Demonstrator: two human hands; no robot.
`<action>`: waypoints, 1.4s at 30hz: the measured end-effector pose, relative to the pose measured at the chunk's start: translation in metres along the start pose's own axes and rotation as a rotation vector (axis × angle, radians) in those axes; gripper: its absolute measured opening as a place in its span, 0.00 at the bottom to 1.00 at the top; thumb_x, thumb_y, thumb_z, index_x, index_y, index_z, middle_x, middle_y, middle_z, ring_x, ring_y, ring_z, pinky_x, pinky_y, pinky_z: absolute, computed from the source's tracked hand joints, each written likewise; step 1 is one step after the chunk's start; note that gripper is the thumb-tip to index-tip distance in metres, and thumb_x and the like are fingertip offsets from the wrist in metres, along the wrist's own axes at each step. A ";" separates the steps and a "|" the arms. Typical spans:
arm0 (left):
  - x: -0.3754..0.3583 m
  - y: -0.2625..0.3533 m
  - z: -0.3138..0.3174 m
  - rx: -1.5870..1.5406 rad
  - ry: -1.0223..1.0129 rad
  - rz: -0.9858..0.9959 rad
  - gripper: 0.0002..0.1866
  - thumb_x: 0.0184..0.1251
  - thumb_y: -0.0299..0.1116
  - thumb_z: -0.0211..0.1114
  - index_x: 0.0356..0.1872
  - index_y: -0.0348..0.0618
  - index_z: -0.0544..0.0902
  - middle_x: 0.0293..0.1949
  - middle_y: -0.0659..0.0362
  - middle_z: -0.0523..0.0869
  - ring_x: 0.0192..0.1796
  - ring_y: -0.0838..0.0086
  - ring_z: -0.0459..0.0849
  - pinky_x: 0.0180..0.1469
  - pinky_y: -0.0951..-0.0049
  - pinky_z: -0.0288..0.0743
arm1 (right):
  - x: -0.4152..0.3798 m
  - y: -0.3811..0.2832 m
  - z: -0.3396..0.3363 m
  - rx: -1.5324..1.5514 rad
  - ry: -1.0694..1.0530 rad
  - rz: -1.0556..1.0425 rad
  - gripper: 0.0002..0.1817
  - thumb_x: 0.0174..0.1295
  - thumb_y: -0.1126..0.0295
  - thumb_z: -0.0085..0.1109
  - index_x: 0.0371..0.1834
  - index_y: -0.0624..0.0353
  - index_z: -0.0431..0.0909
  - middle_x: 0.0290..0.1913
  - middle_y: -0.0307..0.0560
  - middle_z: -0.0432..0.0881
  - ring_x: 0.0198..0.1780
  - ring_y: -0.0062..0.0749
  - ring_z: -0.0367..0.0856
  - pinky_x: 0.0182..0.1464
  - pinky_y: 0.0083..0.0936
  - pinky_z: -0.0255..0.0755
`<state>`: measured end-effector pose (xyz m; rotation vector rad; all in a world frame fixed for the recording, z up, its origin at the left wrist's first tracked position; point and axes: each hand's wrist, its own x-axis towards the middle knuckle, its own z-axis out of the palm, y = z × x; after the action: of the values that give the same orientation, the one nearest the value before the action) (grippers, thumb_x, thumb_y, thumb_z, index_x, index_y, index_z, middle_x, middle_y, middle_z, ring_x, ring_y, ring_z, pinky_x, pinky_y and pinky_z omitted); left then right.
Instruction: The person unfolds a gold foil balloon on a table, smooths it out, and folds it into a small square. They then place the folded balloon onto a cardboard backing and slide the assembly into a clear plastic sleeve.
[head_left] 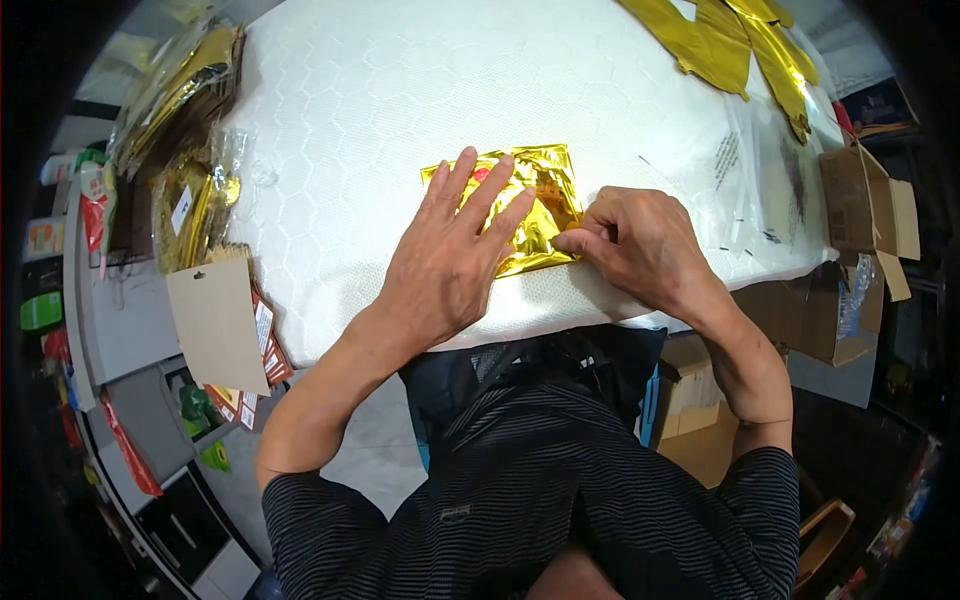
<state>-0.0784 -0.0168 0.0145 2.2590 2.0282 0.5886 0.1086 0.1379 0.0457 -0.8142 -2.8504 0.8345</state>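
Observation:
A flat, roughly square piece of shiny gold foil lies near the front edge of the white padded surface. It is wrinkled, and a small red spot shows between the fingers resting on it. My left hand lies flat on its left part, fingers spread. At the foil's right edge, my right hand is closed, thumb and fingers pinched together on the edge. The right hand's curled fingers partly hide what they grip.
Large gold foil shapes lie at the far right. Clear plastic bags with gold contents and a beige card sit along the left edge. An open cardboard box stands at the right, beside a clear plastic sheet.

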 end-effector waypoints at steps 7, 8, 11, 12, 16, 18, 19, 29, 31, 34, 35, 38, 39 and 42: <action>-0.001 -0.001 0.002 0.002 0.011 -0.007 0.27 0.73 0.29 0.65 0.72 0.42 0.76 0.76 0.43 0.71 0.79 0.37 0.64 0.80 0.39 0.59 | -0.025 0.019 0.002 0.217 0.208 -0.002 0.09 0.69 0.72 0.66 0.48 0.64 0.85 0.42 0.53 0.88 0.39 0.41 0.85 0.44 0.33 0.79; -0.001 -0.001 0.001 0.001 0.007 -0.011 0.27 0.73 0.28 0.65 0.72 0.42 0.76 0.76 0.43 0.71 0.80 0.38 0.64 0.81 0.40 0.59 | -0.026 0.024 0.009 0.089 0.367 -0.224 0.12 0.69 0.73 0.65 0.53 0.64 0.84 0.47 0.53 0.88 0.44 0.45 0.86 0.48 0.36 0.80; 0.000 -0.001 0.002 0.018 -0.006 -0.004 0.27 0.72 0.28 0.65 0.72 0.43 0.76 0.76 0.43 0.72 0.79 0.38 0.64 0.81 0.40 0.58 | -0.038 0.020 0.018 -0.049 0.400 -0.500 0.29 0.66 0.68 0.67 0.69 0.65 0.76 0.66 0.59 0.81 0.68 0.57 0.79 0.71 0.47 0.74; 0.000 -0.002 0.001 0.043 -0.006 -0.003 0.28 0.72 0.28 0.65 0.72 0.43 0.76 0.75 0.44 0.72 0.79 0.38 0.64 0.81 0.40 0.58 | -0.040 0.011 0.021 -0.153 0.267 -0.538 0.35 0.63 0.61 0.70 0.71 0.66 0.72 0.71 0.61 0.76 0.74 0.57 0.73 0.76 0.49 0.66; 0.000 0.000 0.001 0.018 0.004 -0.009 0.28 0.71 0.28 0.65 0.73 0.43 0.76 0.76 0.44 0.72 0.79 0.38 0.64 0.80 0.41 0.59 | -0.047 0.012 0.042 -0.248 0.033 -0.458 0.51 0.56 0.47 0.71 0.77 0.70 0.63 0.82 0.65 0.60 0.85 0.57 0.54 0.85 0.55 0.47; 0.000 0.000 0.001 0.025 0.010 -0.008 0.28 0.71 0.28 0.66 0.73 0.43 0.76 0.76 0.45 0.72 0.79 0.38 0.64 0.80 0.41 0.59 | -0.049 0.011 0.039 -0.255 0.024 -0.447 0.52 0.56 0.47 0.71 0.77 0.71 0.62 0.82 0.65 0.59 0.85 0.58 0.54 0.85 0.55 0.47; 0.000 0.000 0.001 0.023 0.007 -0.005 0.28 0.71 0.28 0.66 0.73 0.43 0.76 0.76 0.45 0.72 0.79 0.38 0.64 0.80 0.41 0.59 | -0.052 0.010 0.038 -0.260 0.018 -0.430 0.52 0.56 0.47 0.71 0.77 0.72 0.62 0.82 0.66 0.59 0.85 0.59 0.55 0.85 0.56 0.48; 0.000 -0.002 0.004 0.024 -0.001 -0.001 0.27 0.73 0.29 0.64 0.72 0.43 0.76 0.77 0.45 0.70 0.79 0.40 0.64 0.81 0.42 0.58 | -0.041 0.004 0.026 -0.330 0.226 -0.515 0.30 0.61 0.64 0.69 0.66 0.67 0.77 0.76 0.57 0.73 0.80 0.50 0.68 0.81 0.55 0.59; -0.001 -0.004 0.004 0.029 0.001 -0.006 0.26 0.73 0.29 0.63 0.72 0.44 0.76 0.77 0.45 0.70 0.80 0.40 0.64 0.81 0.42 0.58 | -0.031 -0.004 0.026 -0.348 0.258 -0.646 0.22 0.63 0.72 0.64 0.61 0.65 0.81 0.72 0.55 0.77 0.78 0.47 0.72 0.80 0.54 0.63; -0.001 -0.005 0.004 0.028 -0.002 0.000 0.26 0.74 0.29 0.63 0.72 0.44 0.77 0.77 0.45 0.70 0.80 0.40 0.63 0.81 0.43 0.58 | -0.026 0.008 0.035 -0.376 0.247 -0.681 0.21 0.62 0.73 0.62 0.60 0.65 0.82 0.69 0.54 0.80 0.75 0.45 0.74 0.79 0.53 0.66; -0.001 -0.004 0.003 0.022 -0.021 -0.014 0.27 0.74 0.28 0.62 0.74 0.45 0.75 0.78 0.46 0.69 0.80 0.42 0.62 0.82 0.44 0.57 | -0.025 0.010 0.035 -0.402 0.238 -0.694 0.22 0.62 0.73 0.62 0.61 0.65 0.82 0.69 0.54 0.80 0.75 0.45 0.75 0.79 0.53 0.66; -0.002 -0.005 0.004 0.023 -0.043 -0.029 0.28 0.75 0.26 0.61 0.75 0.47 0.73 0.79 0.48 0.67 0.81 0.44 0.61 0.83 0.46 0.57 | -0.024 0.010 0.034 -0.469 0.248 -0.698 0.23 0.63 0.72 0.62 0.62 0.65 0.81 0.69 0.53 0.79 0.74 0.44 0.76 0.79 0.52 0.68; -0.002 -0.005 0.004 0.033 -0.044 -0.028 0.28 0.75 0.26 0.61 0.76 0.48 0.73 0.79 0.49 0.67 0.81 0.45 0.61 0.83 0.46 0.57 | -0.023 0.008 0.033 -0.469 0.248 -0.696 0.23 0.63 0.72 0.62 0.62 0.65 0.81 0.69 0.53 0.79 0.74 0.44 0.76 0.79 0.52 0.68; -0.002 -0.006 0.004 0.023 -0.042 -0.021 0.29 0.74 0.26 0.61 0.76 0.48 0.73 0.80 0.49 0.66 0.82 0.45 0.61 0.83 0.46 0.57 | -0.020 0.004 0.032 -0.477 0.264 -0.678 0.24 0.63 0.71 0.61 0.64 0.65 0.80 0.69 0.54 0.79 0.73 0.44 0.76 0.79 0.52 0.68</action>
<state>-0.0828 -0.0171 0.0091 2.2398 2.0473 0.5138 0.1213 0.1150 0.0181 0.0629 -2.7907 -0.0348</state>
